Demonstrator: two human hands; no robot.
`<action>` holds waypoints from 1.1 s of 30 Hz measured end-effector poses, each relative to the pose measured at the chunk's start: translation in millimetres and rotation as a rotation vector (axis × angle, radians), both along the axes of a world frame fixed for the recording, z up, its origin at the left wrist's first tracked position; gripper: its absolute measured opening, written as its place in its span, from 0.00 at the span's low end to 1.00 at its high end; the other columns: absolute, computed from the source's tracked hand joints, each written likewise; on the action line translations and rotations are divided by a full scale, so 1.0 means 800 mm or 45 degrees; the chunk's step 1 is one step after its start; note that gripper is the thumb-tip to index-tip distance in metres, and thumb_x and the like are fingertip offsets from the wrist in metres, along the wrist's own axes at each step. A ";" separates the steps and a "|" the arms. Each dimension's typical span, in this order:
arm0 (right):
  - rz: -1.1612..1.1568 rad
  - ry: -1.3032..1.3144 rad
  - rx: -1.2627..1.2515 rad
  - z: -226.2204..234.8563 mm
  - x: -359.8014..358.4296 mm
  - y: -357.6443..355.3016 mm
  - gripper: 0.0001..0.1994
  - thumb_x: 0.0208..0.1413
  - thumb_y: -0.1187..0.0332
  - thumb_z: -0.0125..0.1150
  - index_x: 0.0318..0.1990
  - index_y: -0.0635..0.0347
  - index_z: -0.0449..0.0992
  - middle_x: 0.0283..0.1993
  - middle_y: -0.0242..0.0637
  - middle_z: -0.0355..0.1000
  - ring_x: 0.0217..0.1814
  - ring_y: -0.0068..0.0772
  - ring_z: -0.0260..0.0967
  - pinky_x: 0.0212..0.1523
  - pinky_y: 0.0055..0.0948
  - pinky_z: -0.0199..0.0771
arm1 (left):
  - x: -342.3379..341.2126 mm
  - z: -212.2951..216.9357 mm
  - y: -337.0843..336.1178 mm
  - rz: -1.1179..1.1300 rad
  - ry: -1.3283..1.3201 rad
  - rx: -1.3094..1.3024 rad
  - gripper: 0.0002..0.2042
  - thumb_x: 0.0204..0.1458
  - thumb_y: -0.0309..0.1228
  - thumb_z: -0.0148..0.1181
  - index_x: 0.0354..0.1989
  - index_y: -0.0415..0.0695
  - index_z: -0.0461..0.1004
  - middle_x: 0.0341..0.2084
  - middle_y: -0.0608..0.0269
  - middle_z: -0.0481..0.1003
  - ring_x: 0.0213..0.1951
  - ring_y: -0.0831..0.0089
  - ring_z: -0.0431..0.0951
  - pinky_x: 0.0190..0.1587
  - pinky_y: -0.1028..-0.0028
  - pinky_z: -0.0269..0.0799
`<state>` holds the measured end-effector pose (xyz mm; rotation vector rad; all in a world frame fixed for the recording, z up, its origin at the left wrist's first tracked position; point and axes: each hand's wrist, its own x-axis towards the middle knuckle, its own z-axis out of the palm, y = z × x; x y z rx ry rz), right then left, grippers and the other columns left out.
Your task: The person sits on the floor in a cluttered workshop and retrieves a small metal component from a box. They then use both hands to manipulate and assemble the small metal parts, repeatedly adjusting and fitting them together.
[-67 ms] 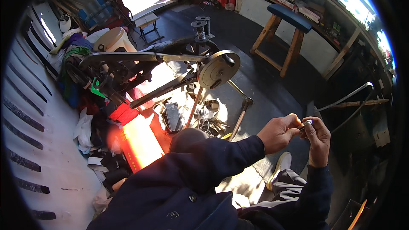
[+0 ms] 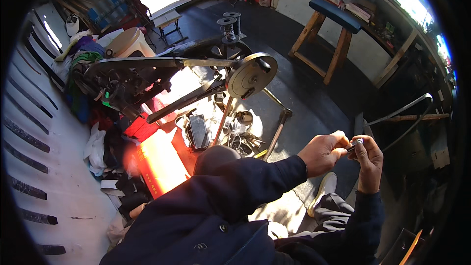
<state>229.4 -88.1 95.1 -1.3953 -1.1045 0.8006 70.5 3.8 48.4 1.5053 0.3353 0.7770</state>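
Out to the right, both hands are raised and meet around a small shiny metal piece, whose kind is too small to make out. My left hand has its thumb and forefinger pinched together at the left end of it. Fingers of my right hand are curled round the piece, with the bright metal showing at their tips. A dark part lies between the two pinches. Left of the hands stands a black machine with a long arm and a round metal wheel.
Below the wheel, a dark phone-like slab lies among small tools and parts. A red box sits near my left side. Beyond are thread spools and a blue-topped wooden stool. A bent metal rod stands right of my hands.
The view has shifted slightly. Both hands stay together on the small metal piece, with the dark part between them showing a little more.
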 end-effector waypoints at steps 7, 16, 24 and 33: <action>-0.094 -0.023 -0.234 -0.044 0.026 -0.006 0.06 0.67 0.70 0.57 0.46 0.61 0.76 0.38 0.32 0.77 0.37 0.21 0.75 0.43 0.22 0.74 | 0.032 -0.060 -0.003 -0.102 0.289 0.003 0.07 0.61 0.27 0.55 0.45 0.39 0.68 0.37 0.44 0.80 0.42 0.50 0.83 0.45 0.64 0.77; -0.270 0.108 -0.298 -0.046 0.044 -0.027 0.07 0.62 0.73 0.62 0.45 0.62 0.77 0.39 0.32 0.76 0.42 0.22 0.73 0.48 0.23 0.71 | 0.069 -0.067 -0.015 -0.117 0.184 0.001 0.08 0.60 0.27 0.57 0.44 0.38 0.69 0.34 0.43 0.80 0.40 0.47 0.82 0.42 0.60 0.78; -0.222 0.102 -0.236 -0.050 0.040 -0.042 0.06 0.63 0.76 0.61 0.45 0.64 0.76 0.38 0.31 0.74 0.42 0.22 0.73 0.48 0.22 0.73 | 0.058 -0.063 -0.018 -0.176 0.344 0.267 0.08 0.56 0.29 0.58 0.39 0.37 0.72 0.31 0.45 0.80 0.36 0.48 0.82 0.40 0.59 0.78; -0.155 0.104 -0.217 -0.057 0.020 -0.035 0.06 0.62 0.76 0.61 0.45 0.65 0.75 0.38 0.30 0.73 0.38 0.22 0.73 0.44 0.25 0.77 | 0.037 -0.059 -0.013 -0.198 0.455 0.287 0.10 0.53 0.31 0.59 0.40 0.39 0.72 0.28 0.47 0.80 0.33 0.49 0.82 0.39 0.60 0.78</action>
